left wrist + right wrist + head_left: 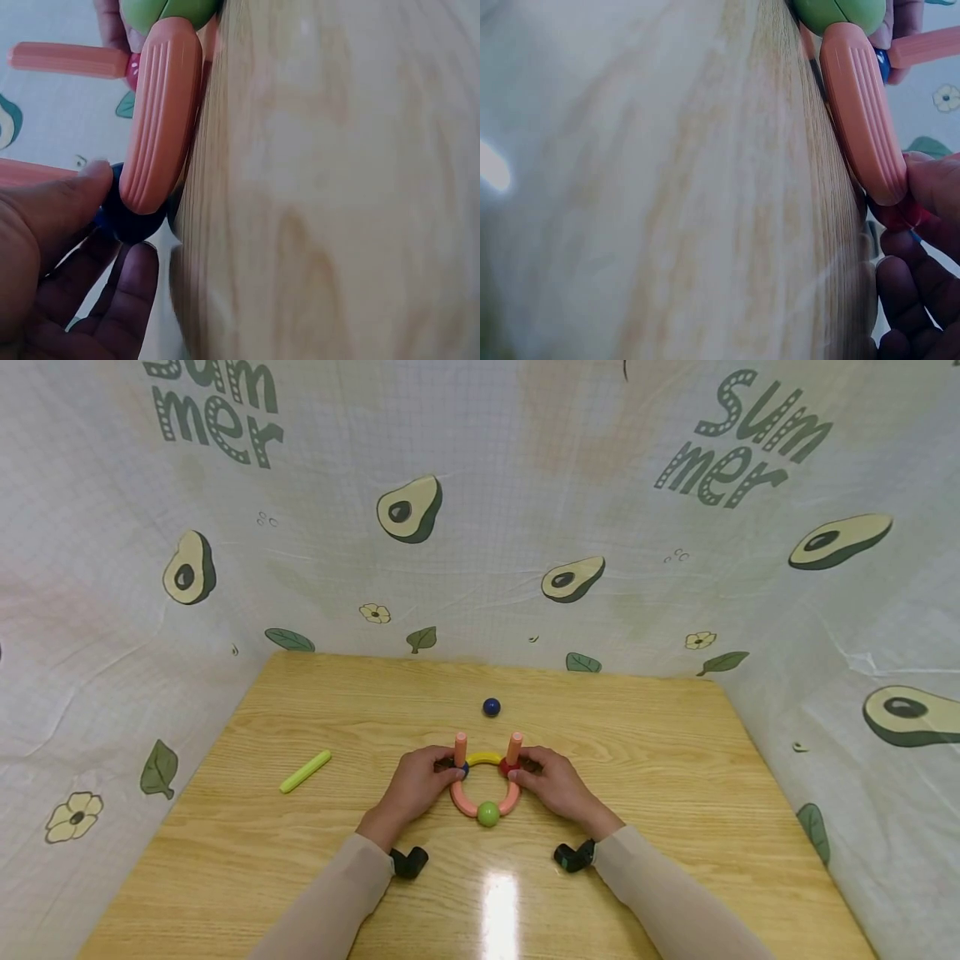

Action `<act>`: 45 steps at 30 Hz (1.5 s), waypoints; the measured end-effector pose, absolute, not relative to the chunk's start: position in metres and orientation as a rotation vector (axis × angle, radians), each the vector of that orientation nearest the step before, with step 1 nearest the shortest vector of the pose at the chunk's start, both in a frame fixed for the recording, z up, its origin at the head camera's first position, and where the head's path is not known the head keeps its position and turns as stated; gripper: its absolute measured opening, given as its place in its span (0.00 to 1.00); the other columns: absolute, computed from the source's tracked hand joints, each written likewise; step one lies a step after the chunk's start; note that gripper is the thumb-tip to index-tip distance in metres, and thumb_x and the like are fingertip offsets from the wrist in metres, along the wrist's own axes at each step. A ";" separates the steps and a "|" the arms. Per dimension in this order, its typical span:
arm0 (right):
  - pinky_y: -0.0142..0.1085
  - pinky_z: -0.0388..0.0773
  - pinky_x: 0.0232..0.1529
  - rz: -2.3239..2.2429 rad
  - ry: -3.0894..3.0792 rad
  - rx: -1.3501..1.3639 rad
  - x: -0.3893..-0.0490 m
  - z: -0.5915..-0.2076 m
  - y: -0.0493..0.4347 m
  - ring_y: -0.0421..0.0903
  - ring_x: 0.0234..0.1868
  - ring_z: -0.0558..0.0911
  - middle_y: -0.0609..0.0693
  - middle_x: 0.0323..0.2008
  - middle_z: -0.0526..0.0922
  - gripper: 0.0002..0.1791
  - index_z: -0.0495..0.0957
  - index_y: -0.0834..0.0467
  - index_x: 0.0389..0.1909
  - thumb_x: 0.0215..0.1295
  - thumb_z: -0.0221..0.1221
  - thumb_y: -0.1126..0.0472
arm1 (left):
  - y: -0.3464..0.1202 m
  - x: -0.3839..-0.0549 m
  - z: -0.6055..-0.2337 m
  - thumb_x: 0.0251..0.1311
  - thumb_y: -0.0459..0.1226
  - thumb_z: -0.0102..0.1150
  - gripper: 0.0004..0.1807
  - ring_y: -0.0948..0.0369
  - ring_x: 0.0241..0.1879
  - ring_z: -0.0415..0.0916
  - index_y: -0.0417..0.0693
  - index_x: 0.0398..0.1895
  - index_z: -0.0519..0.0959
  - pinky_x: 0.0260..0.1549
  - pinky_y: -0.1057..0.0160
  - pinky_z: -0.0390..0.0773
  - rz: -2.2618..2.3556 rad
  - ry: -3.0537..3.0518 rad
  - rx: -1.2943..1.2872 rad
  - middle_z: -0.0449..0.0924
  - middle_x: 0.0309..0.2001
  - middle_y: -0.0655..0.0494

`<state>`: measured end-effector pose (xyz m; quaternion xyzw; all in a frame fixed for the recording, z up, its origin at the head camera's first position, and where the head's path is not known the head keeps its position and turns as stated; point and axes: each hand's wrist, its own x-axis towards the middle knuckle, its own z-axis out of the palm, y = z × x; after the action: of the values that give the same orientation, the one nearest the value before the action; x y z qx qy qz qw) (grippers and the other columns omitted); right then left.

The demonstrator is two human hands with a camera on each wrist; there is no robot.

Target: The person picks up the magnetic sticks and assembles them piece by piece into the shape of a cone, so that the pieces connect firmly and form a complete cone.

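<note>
you seem to be joining the ring (460, 801), left hand (415, 783) curled to pinch its blue ball (135, 226), right hand (558, 783) likewise its red ball (894, 216), so next likely calls for steady pressing.

Avocado-printed sheeting (480, 610) is enclosing a wood-grain surface (637, 752) on three sides, forming a screened booth and concealing the room type.

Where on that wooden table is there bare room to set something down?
The table is bare from the right grip out to its right edge, and right of the loose blue ball. Another patch lies between the yellow-green stick and left grip. It's crowded between the grips, around the ring and pink sticks.
</note>
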<state>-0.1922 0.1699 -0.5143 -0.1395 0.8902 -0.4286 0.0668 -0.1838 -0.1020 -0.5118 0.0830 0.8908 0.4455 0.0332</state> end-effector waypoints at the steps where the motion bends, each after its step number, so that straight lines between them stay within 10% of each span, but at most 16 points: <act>1: 0.45 0.79 0.56 -1.292 2.683 -0.417 -0.192 -0.514 0.170 0.43 0.49 0.82 0.48 0.51 0.87 0.20 0.83 0.55 0.62 0.73 0.67 0.54 | -0.102 -0.184 -0.512 0.66 0.42 0.73 0.19 0.57 0.49 0.86 0.49 0.58 0.87 0.51 0.51 0.85 1.373 2.736 0.252 0.89 0.51 0.55; 24: 0.47 0.77 0.60 -1.264 2.668 -0.492 -0.191 -0.513 0.170 0.44 0.55 0.80 0.44 0.55 0.86 0.18 0.84 0.49 0.62 0.75 0.65 0.52 | -0.099 -0.177 -0.504 0.64 0.43 0.75 0.30 0.54 0.48 0.81 0.47 0.67 0.76 0.49 0.50 0.83 1.273 2.717 0.105 0.83 0.56 0.48; 38: 0.44 0.75 0.56 -1.279 2.645 -0.497 -0.188 -0.512 0.171 0.45 0.50 0.79 0.43 0.51 0.86 0.15 0.86 0.47 0.54 0.70 0.70 0.51 | -0.098 -0.178 -0.503 0.70 0.41 0.69 0.11 0.60 0.43 0.83 0.48 0.51 0.83 0.46 0.54 0.84 1.315 2.744 0.084 0.87 0.44 0.56; 45: 0.42 0.76 0.55 -1.301 2.629 -0.489 -0.187 -0.513 0.170 0.44 0.48 0.80 0.43 0.50 0.86 0.17 0.85 0.48 0.58 0.71 0.69 0.51 | -0.103 -0.175 -0.508 0.70 0.44 0.69 0.19 0.61 0.46 0.84 0.47 0.59 0.85 0.48 0.54 0.84 1.377 2.729 0.140 0.87 0.47 0.56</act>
<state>-0.1870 0.1704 -0.5127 -0.1640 0.8809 -0.4359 0.0840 -0.1751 -0.1035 -0.5084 0.0458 0.8911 0.4496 0.0410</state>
